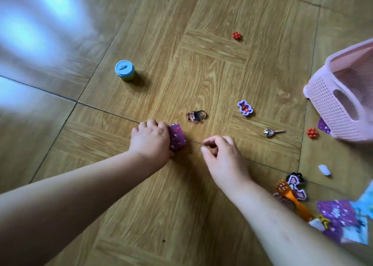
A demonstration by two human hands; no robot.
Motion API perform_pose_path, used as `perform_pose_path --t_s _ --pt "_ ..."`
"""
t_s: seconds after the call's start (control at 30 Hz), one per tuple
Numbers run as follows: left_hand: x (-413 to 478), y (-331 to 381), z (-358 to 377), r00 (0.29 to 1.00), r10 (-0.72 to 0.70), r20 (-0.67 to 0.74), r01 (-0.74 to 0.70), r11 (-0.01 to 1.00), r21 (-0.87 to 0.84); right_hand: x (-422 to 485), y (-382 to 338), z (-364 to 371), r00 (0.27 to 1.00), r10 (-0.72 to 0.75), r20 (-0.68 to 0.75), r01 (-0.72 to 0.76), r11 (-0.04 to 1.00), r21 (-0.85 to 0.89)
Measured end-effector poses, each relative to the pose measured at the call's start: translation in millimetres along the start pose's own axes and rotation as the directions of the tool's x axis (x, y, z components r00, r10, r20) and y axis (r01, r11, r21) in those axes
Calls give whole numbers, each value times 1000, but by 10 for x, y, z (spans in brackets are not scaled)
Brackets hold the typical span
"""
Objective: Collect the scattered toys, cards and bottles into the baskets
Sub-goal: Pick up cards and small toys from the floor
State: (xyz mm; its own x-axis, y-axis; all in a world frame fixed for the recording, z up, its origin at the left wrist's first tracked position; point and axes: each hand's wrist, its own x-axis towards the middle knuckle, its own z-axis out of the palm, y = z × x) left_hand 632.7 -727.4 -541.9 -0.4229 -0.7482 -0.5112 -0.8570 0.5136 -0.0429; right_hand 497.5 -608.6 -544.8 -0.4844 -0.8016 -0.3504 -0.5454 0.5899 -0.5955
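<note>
Left hand: the left hand (150, 138) is curling its fingers round a purple card stack (177, 137) and gripping it low against the floor (201, 68), just at 7 o'clock of the frame's middle.
Right hand: the right hand (224, 156) is hovering with fingers loosely bent, thumb and forefinger close together, holding nothing that is showing. It is sitting at 3 o'clock of the left hand, apart from it.
Card stack: it is poking out at 3 o'clock from under the left fingers, with its starry purple back facing up.
Basket: the pink basket (343, 104) is sitting at the frame's 3 o'clock edge, partly cut off, and its inside is not showing.
Loose card: a purple card (324, 127) is peeking out from under the basket at its 7 o'clock corner.
Tub: a blue-lidded tub (124, 70) is standing upright at 11 o'clock of the left hand, well apart.
Small toys: a figure keychain (195, 116) is lying near the stack at its 1 o'clock. A purple bear charm (244, 108) is lying at 3 o'clock of the keychain, and a silver charm (271, 132) at 4 o'clock of the bear.
Beads: one red bead cluster (236, 35) is lying at the frame's 1 o'clock; a second bead cluster (312, 133) is lying just beside the basket.
Corner heap: an orange toy fork (290, 197), a pixel figure (295, 185) and purple and blue cards (339, 215) are lying together at 4 o'clock, beside the right forearm.
White piece: a small white piece (324, 170) is lying at 1 o'clock of that heap.
</note>
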Motion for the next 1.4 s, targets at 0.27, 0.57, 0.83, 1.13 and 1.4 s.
perform_pose_path --t_s 0.27,0.57,0.83,1.13,1.4 --pt "-6 98 -73 991 93 101 -81 990 -119 -351 421 -64 992 126 -14 -125 989 83" --pt "-450 1307 -369 818 541 193 -233 619 -750 -553 459 -835 924 359 -129 -317 911 265" --pt "-890 2596 -546 556 831 -34 -646 406 -646 -1187 922 -1852 716 629 -305 -431 741 515" --pt "-802 2198 -280 708 648 282 -1 400 -917 -1458 2257 -1603 780 582 -229 -620 768 -160" --pt "-1109 2232 -321 818 485 310 88 427 -900 -1883 2700 -1142 912 405 -67 -407 872 -271"
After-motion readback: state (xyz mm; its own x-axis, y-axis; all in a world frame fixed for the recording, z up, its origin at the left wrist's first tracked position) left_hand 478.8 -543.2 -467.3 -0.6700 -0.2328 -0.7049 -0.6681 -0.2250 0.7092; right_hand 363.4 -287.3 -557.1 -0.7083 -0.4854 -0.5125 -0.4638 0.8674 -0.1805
